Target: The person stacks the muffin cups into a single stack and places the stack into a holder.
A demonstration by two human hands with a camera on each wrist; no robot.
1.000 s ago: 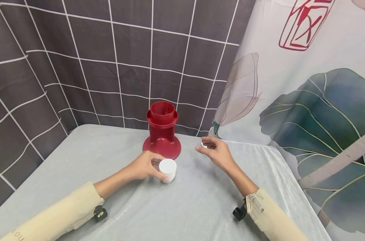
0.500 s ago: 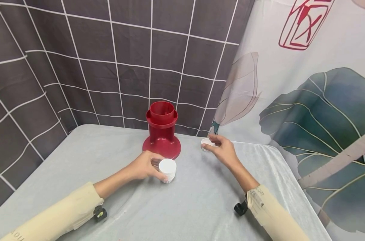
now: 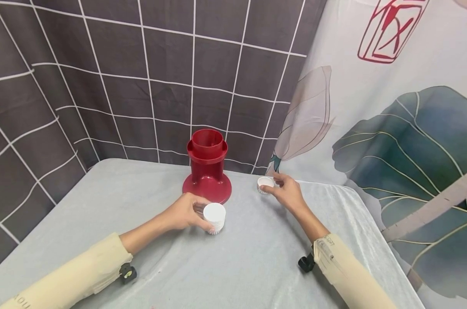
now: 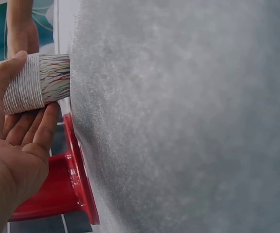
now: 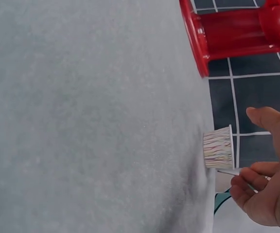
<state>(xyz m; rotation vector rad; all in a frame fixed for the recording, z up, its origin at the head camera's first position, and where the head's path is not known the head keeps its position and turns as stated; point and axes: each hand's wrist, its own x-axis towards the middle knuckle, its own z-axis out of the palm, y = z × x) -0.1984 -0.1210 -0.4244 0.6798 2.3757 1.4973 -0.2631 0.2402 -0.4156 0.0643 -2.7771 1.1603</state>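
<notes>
A stack of nested white paper cups stands front of centre, and my left hand grips it between thumb and fingers. In the left wrist view, the stack shows many tight rims above walls with thin coloured wavy stripes. Toward the back edge, a single paper cup sits upright on the table. My right hand is around its right side, with fingers loosely bent. The right wrist view shows the thumb away from that single cup, while the fingertips are close to its rim; contact is unclear.
A red plastic tube-shaped stand with a wide round base is behind the stack, left of the single cup. Pale grey cloth covers the table. A dark gridded curtain hangs behind, and a leaf-print curtain at right.
My right hand has set the single paper cup on the table near the back edge, loosened, and moved slightly right. My left hand keeps holding the stack in place.
</notes>
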